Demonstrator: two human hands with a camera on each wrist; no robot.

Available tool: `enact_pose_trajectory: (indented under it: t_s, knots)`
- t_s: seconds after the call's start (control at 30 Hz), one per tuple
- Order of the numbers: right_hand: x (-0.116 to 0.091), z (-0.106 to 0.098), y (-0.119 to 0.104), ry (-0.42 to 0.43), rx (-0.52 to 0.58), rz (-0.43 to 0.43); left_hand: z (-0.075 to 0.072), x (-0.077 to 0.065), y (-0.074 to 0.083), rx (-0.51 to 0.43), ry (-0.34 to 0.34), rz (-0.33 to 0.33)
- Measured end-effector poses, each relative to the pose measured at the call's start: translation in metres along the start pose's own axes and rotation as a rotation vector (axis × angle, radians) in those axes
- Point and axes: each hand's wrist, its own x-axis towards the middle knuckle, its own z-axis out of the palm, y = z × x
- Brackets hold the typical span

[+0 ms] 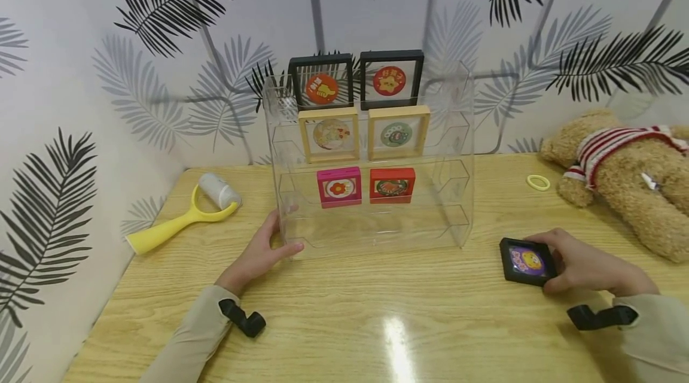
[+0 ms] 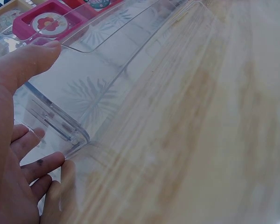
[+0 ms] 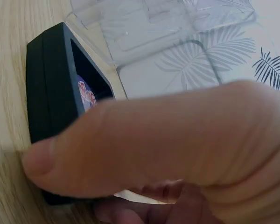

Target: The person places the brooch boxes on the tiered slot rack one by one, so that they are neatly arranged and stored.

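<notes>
A clear plastic display rack (image 1: 377,233) with stepped shelves stands upright on the table. Small picture frames line its tiers: two black, two pale wooden ones, a pink frame (image 1: 339,187) and a red frame (image 1: 392,185). My left hand (image 1: 265,251) holds the rack's lower left side, its thumb (image 2: 37,60) at the front and the other fingers around the side. To the right of the rack, my right hand (image 1: 587,266) grips a small black picture frame (image 1: 529,261) with a purple and yellow picture. In the right wrist view the thumb presses along the frame's edge (image 3: 51,88).
On the left lie a yellow slingshot-shaped handle (image 1: 177,224) and a grey-white cylinder (image 1: 219,190). A yellow ring (image 1: 538,182) lies at the right, near a teddy bear (image 1: 619,173) in a striped top. A leaf-patterned wall covering (image 1: 215,102) rises behind the table.
</notes>
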Motion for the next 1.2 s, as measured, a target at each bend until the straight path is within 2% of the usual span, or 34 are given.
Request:
enact_pose_trajectory:
  t_s: [0.03,0.1,0.17,0.27,0.33,0.5,0.63,0.77,0.9,1.13,1.2]
  knots:
    - [0.001,0.000,-0.002,-0.008,0.009,0.002,0.000,0.000,0.000,0.001,0.000,0.003]
    - [0.002,-0.001,-0.004,-0.045,0.103,-0.003,0.000,0.000,0.000,0.003,0.001,0.008]
    - [0.003,-0.001,-0.006,-0.094,0.254,-0.044,0.000,0.000,0.000,0.007,0.003,0.013]
    - [0.006,-0.001,-0.007,-0.212,0.524,-0.123,0.000,0.000,0.000,0.008,0.004,0.012]
    - [0.008,-0.001,-0.010,-0.279,0.640,-0.172,0.000,-0.001,0.000,0.009,0.005,0.007]
    - [0.018,0.003,-0.024,-0.379,0.808,-0.284,0.000,0.000,0.001,0.009,0.008,0.002]
    - [0.027,0.010,-0.043,-0.333,0.832,-0.369,0.000,0.000,0.001,0.008,0.005,-0.005]
    - [0.037,0.018,-0.067,-0.247,0.809,-0.380,0.000,0.000,0.001,0.010,0.006,-0.004]
    - [0.051,0.023,-0.089,-0.164,0.768,-0.339,-0.001,-0.001,0.000,0.016,0.016,0.011]
    - [0.078,0.037,-0.117,-0.038,0.690,-0.209,0.000,-0.001,0.001,0.013,0.015,0.010]
    - [0.086,0.042,-0.126,0.000,0.657,-0.202,0.000,-0.001,0.001,0.013,0.012,0.011]
